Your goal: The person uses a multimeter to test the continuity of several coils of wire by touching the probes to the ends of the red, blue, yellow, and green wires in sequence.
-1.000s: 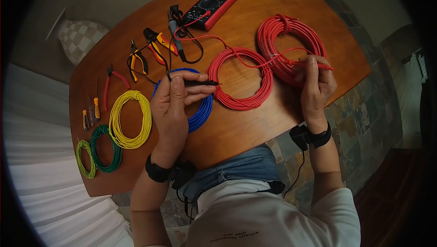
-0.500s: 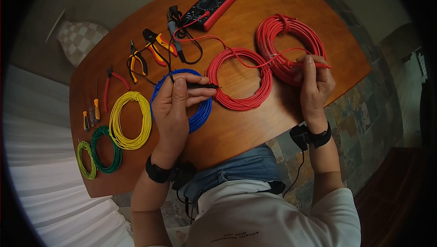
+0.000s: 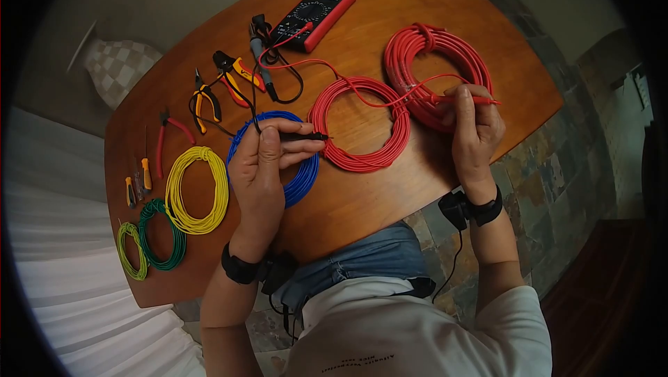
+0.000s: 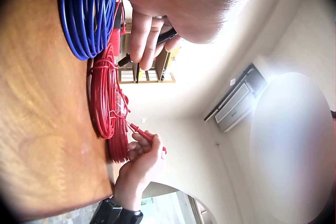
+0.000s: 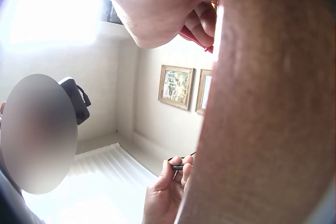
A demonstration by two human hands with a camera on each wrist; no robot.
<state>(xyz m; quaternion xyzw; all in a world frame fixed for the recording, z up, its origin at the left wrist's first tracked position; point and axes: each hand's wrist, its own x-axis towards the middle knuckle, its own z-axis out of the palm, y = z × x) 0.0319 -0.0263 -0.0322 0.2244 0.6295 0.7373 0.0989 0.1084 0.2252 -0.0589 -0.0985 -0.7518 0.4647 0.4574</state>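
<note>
In the head view the left hand point(image 3: 263, 163) pinches a black probe point(image 3: 303, 136) between thumb and fingers, its tip pointing right, over the blue wire coil point(image 3: 303, 181). The right hand point(image 3: 477, 130) grips a red probe point(image 3: 485, 101) whose tip points left, above the large red coil point(image 3: 401, 64). A smaller red coil point(image 3: 319, 113) lies between the hands. The red lead runs from the multimeter point(image 3: 313, 15) to the red probe. In the left wrist view the red probe point(image 4: 142, 132) is held in the right hand point(image 4: 137, 167), and the black probe point(image 4: 167, 36) shows behind the left fingers.
A soldering iron point(image 3: 258, 49), orange-handled pliers point(image 3: 207, 102), a wire tool point(image 3: 240, 78) and red-handled cutters point(image 3: 163, 142) lie on the wooden table point(image 3: 376, 15). Yellow point(image 3: 220, 189), dark green point(image 3: 181, 241) and light green point(image 3: 122, 259) coils and small screwdrivers point(image 3: 146, 174) lie at the left.
Both hands keep their holds on the probes, almost unmoved. The table and the things on it have shifted slightly left in the head view.
</note>
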